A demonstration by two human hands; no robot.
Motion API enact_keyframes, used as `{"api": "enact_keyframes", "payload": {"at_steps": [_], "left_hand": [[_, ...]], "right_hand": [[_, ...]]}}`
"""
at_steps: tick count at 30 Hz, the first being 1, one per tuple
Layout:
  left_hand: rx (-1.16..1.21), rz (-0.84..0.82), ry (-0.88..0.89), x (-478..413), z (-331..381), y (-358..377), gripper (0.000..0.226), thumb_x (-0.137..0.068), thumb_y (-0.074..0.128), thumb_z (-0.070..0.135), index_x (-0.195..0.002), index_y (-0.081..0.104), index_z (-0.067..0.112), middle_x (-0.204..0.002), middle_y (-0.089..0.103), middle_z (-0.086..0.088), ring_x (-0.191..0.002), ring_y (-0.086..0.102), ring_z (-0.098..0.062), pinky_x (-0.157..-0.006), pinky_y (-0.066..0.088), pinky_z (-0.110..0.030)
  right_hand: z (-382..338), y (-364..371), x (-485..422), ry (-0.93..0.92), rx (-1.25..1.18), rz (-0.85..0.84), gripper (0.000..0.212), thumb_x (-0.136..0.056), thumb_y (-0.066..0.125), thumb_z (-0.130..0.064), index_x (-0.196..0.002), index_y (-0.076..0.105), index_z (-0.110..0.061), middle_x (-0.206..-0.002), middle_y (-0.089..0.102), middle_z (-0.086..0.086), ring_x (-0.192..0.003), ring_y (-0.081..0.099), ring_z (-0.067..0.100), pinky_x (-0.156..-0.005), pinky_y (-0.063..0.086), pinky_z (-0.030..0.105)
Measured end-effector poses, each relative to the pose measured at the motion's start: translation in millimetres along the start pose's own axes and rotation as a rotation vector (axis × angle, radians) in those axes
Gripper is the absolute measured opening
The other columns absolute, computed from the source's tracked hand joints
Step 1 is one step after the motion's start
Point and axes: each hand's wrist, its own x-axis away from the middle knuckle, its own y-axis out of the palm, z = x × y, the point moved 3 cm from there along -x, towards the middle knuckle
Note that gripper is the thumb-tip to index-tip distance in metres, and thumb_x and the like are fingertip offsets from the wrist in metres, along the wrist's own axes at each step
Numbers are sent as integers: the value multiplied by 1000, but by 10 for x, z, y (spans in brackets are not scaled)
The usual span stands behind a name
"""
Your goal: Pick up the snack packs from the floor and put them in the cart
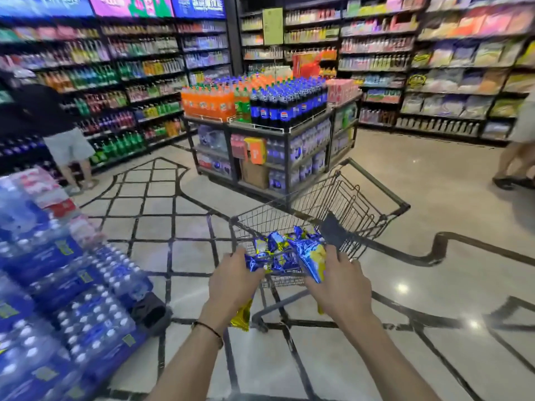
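Observation:
A wire shopping cart point(344, 198) stands on the floor just ahead of me, its near rim at my hands. Both hands hold shiny blue-and-yellow snack packs point(289, 251) over the cart's near end. My left hand point(231, 280) grips a bundle whose yellow end point(242, 316) hangs below the hand. My right hand point(340, 282) grips a larger pack point(311, 260) by its side. More packs of the same kind show inside the basket point(301, 233), partly hidden by those I hold.
Stacked shrink-wrapped water bottle cases point(63, 285) crowd the left. A drinks display stand point(266, 120) sits behind the cart. One person point(58, 131) stands at the left shelves, another person's legs point(518, 157) at the right edge. Tiled floor point(434, 198) lies right.

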Motion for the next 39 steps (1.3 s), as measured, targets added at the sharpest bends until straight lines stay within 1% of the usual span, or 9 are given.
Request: {"api": "enact_keyframes", "payload": {"at_steps": [6, 12, 18, 22, 25, 29, 35, 37, 39], "left_hand": [[64, -81, 27, -1300, 238, 631, 39, -81, 67, 57, -99, 48, 28, -95, 54, 4, -80, 58, -19, -61, 44, -34], [39, -61, -16, -2766, 294, 679, 44, -82, 66, 55, -110, 50, 26, -108, 59, -3, -94, 60, -27, -72, 48, -38], [24, -85, -5, -3748, 589, 997, 39, -81, 68, 55, -102, 48, 30, -103, 59, 0, -89, 59, -24, -66, 46, -36], [30, -138, -52, -4264, 679, 1493, 40, -80, 67, 56, -103, 49, 29, -98, 61, 2, -84, 60, -22, -71, 54, -38], [22, -166, -121, -4628, 776, 1873, 38, -79, 68, 53, -98, 51, 25, -95, 61, 3, -82, 59, -20, -68, 51, -37], [27, -207, -261, -5116, 879, 2373, 38, -77, 71, 49, -100, 54, 24, -94, 61, 4, -75, 56, -13, -53, 37, -29], [16, -284, -449, -5559, 790, 3166, 40, -70, 73, 54, -94, 53, 29, -86, 63, 7, -73, 61, -16, -65, 53, -35], [29, -322, -503, -5633, 679, 3470, 53, -65, 70, 60, -104, 53, 30, -90, 62, 7, -77, 62, -17, -65, 54, -36], [56, -343, -556, -5706, 552, 3783, 61, -68, 75, 53, -118, 53, 25, -91, 63, 6, -78, 62, -17, -61, 50, -33]], "right_hand": [[178, 606, -1228, 55, 69, -95, 67, -83, 57, -60, -134, 35, -21, -128, 55, 3, -117, 53, 28, -84, 50, 38], [272, 839, -2458, 101, 91, -157, 64, -80, 57, -59, -127, 39, -19, -118, 58, 4, -110, 56, 31, -79, 50, 40], [530, 1219, -3465, 138, 95, -212, 70, -83, 55, -58, -134, 37, -15, -122, 57, 8, -112, 55, 32, -80, 50, 40], [705, 1703, -4070, 131, 64, -299, 74, -86, 55, -59, -139, 30, -14, -131, 51, 9, -119, 51, 33, -85, 51, 43], [889, 2115, -4558, 107, 23, -375, 73, -86, 57, -58, -138, 31, -14, -132, 50, 9, -119, 50, 34, -83, 51, 44], [1230, 2642, -5215, 129, -14, -481, 75, -85, 60, -56, -141, 30, -15, -133, 50, 9, -121, 48, 32, -84, 50, 43], [1660, 3487, -5838, 143, 40, -674, 79, -88, 58, -57, -141, 29, -8, -135, 49, 11, -125, 46, 34, -88, 49, 42], [1777, 3811, -5947, 150, 43, -741, 78, -87, 60, -57, -139, 30, -7, -134, 49, 11, -124, 47, 34, -86, 49, 42], [1894, 4164, -6017, 184, 24, -805, 80, -85, 63, -56, -138, 28, -8, -133, 49, 11, -122, 49, 33, -85, 50, 42]]}}
